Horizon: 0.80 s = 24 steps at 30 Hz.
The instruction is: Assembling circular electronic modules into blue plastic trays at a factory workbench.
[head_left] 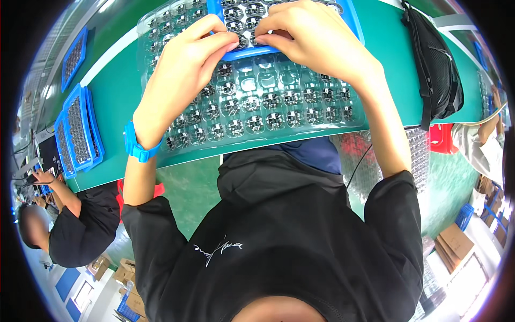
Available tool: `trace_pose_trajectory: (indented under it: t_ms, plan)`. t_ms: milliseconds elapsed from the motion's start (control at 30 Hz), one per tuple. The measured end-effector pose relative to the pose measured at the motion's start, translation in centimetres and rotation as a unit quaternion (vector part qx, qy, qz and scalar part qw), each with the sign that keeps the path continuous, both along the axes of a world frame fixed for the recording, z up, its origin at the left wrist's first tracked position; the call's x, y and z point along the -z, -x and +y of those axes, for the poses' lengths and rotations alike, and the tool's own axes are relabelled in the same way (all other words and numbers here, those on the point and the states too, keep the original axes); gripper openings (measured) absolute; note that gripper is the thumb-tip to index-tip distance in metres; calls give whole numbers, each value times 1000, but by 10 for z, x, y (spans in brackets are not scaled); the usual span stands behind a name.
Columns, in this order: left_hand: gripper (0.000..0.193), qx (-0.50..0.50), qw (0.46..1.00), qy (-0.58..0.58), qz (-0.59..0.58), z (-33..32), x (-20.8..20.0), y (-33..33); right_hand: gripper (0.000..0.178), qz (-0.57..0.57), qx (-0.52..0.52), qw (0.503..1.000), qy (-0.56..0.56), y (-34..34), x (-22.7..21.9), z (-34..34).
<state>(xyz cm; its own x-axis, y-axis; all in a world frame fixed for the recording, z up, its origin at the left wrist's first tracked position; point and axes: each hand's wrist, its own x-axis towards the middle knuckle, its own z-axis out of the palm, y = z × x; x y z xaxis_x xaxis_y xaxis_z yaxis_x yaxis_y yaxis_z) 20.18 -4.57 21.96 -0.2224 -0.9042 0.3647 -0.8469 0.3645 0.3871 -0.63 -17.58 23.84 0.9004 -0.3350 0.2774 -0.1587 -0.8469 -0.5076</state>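
Note:
A blue-rimmed tray (251,53) holds rows of small black-and-silver electronic parts (253,22). It rests on a larger clear plastic blister tray (268,80), whose pockets hold similar parts; several pockets near the blue rim are bare. My left hand (188,56) is closed in a pinch, thumb and forefinger at the blue tray's near edge, beside one part. From the other side my right hand (311,37) pinches just above the same row, its fingertips close to the left ones. What either pinch holds is hidden by the fingers. A blue watch (142,146) circles my left wrist.
The green table (115,99) has a front edge close to my body. Blue trays full of parts (80,129) are stacked at left. A black bag (437,70) lies at right. One co-worker (80,231) sits at left, another person (483,139) at far right.

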Motion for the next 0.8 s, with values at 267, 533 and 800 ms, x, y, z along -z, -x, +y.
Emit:
trace_pose_trajectory:
  t_ms: [267, 533, 800]
  plan:
    - [13, 5, 1000, -4, -27, -3, -2, 3, 15, 14, -6, 999, 34, -2, 0, -1]
    - [13, -2, 1000, 8, -14, -4, 6, 5, 13, 8, -2, 998, 60, -1, 6, 0]
    - [16, 29, 996, -42, -77, -15, -11, 3, 15, -39, -18, 997, 57, -2, 5, -6]
